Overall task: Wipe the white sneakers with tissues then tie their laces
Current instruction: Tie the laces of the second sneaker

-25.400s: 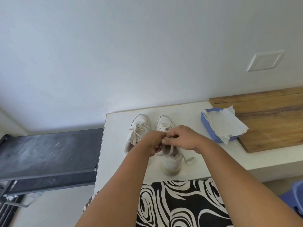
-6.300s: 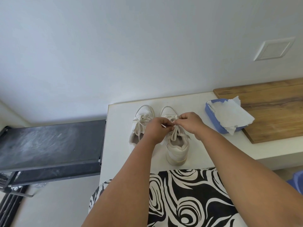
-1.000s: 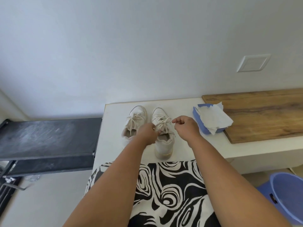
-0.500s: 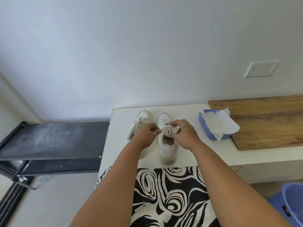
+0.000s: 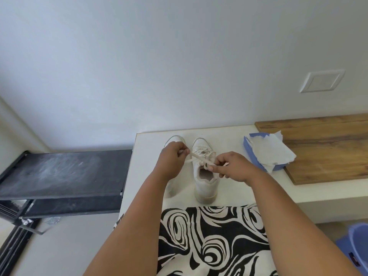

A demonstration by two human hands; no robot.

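We see a white counter (image 5: 235, 188) carrying two white sneakers (image 5: 205, 176), a blue tissue tray (image 5: 253, 154) just right of them, and a wooden board (image 5: 322, 148) beyond the tray.

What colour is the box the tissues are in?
Blue. The tissue box sits right of the sneakers, seen in the head view.

left hand (image 5: 172, 160) pinches lace (image 5: 194, 156) | right hand (image 5: 233, 166) pinches lace, seemingly | right sneaker (image 5: 205, 176) on counter (image 5: 239, 188)
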